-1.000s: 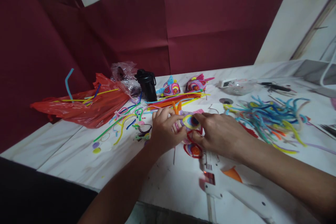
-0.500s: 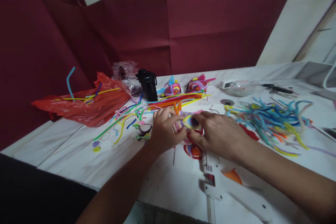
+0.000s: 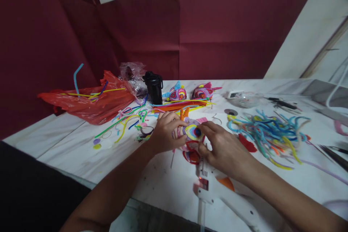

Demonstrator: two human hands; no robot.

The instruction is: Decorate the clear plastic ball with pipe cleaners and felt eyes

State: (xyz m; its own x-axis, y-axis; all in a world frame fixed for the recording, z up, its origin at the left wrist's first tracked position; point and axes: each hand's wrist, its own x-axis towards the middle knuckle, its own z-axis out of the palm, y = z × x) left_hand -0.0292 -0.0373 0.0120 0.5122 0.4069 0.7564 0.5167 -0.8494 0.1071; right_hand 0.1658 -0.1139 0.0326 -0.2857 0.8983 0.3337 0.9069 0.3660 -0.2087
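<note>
Maroon sheeting (image 3: 146, 36) is hanging behind our white marbled table (image 3: 78, 163). We are holding a multicoloured fish-like piece (image 3: 191, 129) near the middle: our left hand (image 3: 167, 133) is clamping its left side, thumb and fingers apart around it. Our right hand (image 3: 223, 143) is touching the right side, fingertips beside a dark blue dot; whether it is gripping, we cannot tell. Toward us, a white glue gun (image 3: 214, 191) is lying close below the right hand, its glue stick reaching the front edge. Beyond the piece, loose stems (image 3: 179, 108) are lying crosswise, with two similar pieces (image 3: 178, 93) and a black bottle (image 3: 154, 90) standing behind. To the right, a fuzzy tangle (image 3: 269, 128) is spreading, with a red cutout (image 3: 247, 143) nearer our right hand. Far left, a red bag (image 3: 94, 105) is sprawling; white tabletop is extending from it toward our left forearm (image 3: 116, 185).
</note>
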